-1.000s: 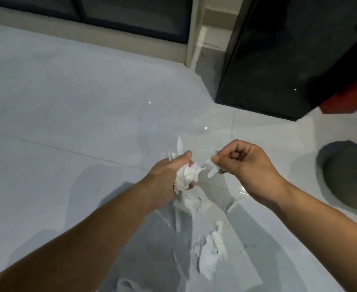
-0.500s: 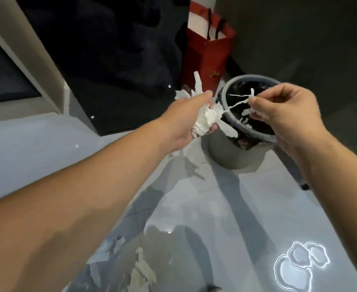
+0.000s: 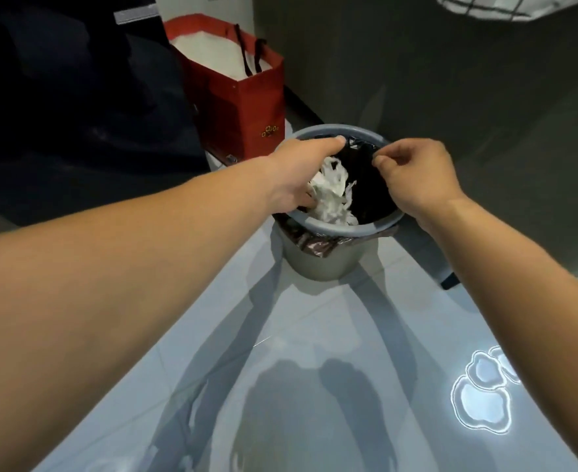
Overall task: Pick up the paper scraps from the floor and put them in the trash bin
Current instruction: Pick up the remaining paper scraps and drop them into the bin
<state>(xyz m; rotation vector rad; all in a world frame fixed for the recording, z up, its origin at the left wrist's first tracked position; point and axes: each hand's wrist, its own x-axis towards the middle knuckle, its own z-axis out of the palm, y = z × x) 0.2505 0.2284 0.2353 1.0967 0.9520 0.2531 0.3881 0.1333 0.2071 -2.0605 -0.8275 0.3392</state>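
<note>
Left grip (image 3: 299, 177) bare, right grip (image 3: 417, 180) bare, both forearms (image 3: 151, 264) bare

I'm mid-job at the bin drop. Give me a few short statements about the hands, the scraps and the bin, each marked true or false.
1. The left hand and the right hand are both over the mouth of the trash bin. True.
2. The bin has no liner. False: a black liner fills it and folds out over the rim.
3. White paper scraps are at the left hand, inside the ring of the rim. True.
4. The red bag stands to the right of the bin. False: it stands behind the bin, to the left.
5. The right hand carries a big wad of paper. False: its fingers are curled, and no paper shows in it.
</note>
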